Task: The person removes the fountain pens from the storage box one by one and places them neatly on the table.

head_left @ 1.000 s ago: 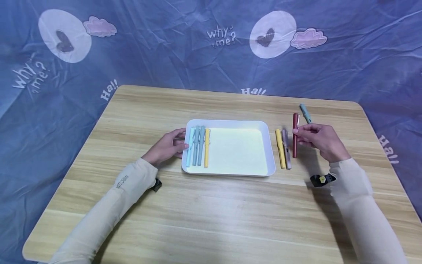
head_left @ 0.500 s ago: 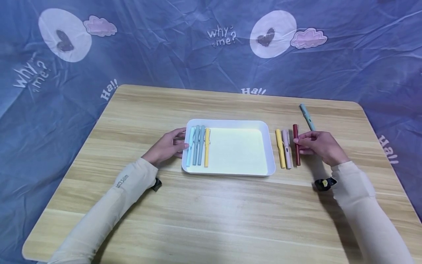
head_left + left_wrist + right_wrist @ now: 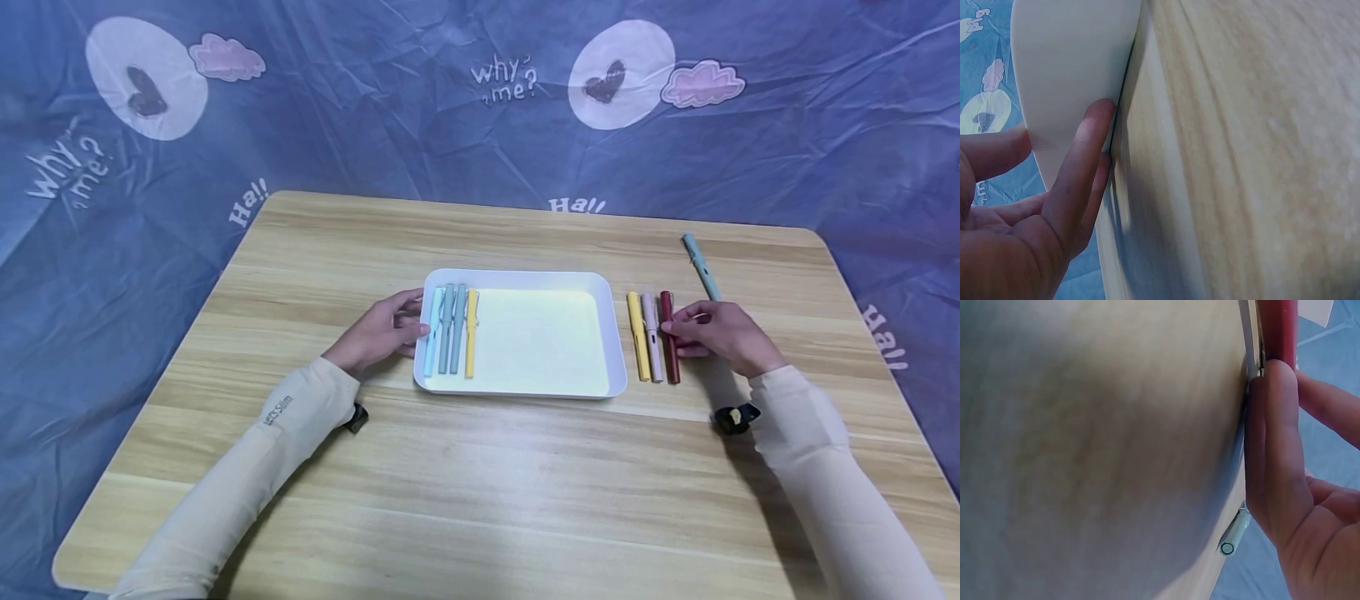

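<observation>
Nearest, a pale beige cloth left sleeve and a matching right sleeve reached in over the pale wood-grain surface, with a small black device below the left wrist and another, bearing a yellow mark, at the right. The left hand gripped the left end of a shallow white rectangular tray, thumb at the rim, fingers against the outer wall. Inside, at the left, lay a light blue slim pen, two grey-blue clipped pens and a yellow clipped pen, side by side. The right hand pinched a dark red glossy pen between thumb and fingers, right of the tray; whether it touched the surface could not be told. Just left of it lay a lilac slim pen, then a second yellow pen. Farther off, a teal slim pen lay slanted, its near end running behind the right hand. Beyond the surface hung a blue printed cloth.
</observation>
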`<state>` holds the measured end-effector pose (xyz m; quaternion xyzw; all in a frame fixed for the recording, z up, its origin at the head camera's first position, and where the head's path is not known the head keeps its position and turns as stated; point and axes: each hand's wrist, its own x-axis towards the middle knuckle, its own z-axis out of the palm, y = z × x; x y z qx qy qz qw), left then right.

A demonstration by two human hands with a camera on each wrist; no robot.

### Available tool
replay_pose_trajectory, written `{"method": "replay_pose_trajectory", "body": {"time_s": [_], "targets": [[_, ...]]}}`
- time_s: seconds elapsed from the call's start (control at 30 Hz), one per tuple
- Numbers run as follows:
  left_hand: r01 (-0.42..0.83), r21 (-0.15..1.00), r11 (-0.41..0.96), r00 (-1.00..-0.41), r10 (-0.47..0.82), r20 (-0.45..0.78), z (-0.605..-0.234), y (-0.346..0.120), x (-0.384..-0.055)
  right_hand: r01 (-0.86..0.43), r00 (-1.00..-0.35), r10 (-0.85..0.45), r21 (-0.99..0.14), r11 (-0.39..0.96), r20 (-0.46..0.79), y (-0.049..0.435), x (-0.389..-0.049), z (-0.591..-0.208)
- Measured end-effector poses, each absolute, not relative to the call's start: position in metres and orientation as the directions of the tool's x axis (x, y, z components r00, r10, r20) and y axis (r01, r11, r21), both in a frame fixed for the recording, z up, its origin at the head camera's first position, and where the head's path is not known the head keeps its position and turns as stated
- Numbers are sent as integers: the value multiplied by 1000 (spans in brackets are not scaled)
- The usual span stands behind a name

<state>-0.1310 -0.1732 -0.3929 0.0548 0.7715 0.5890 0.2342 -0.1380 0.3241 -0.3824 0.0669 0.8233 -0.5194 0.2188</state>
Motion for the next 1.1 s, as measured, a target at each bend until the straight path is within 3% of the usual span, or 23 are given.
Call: {"method": "replay_pose_trajectory", "body": {"time_s": [1.1], "targets": [[-195, 919, 342, -881, 350, -318, -391, -173, -131, 314, -884, -115, -759, 570, -452, 322, -140, -385]]}}
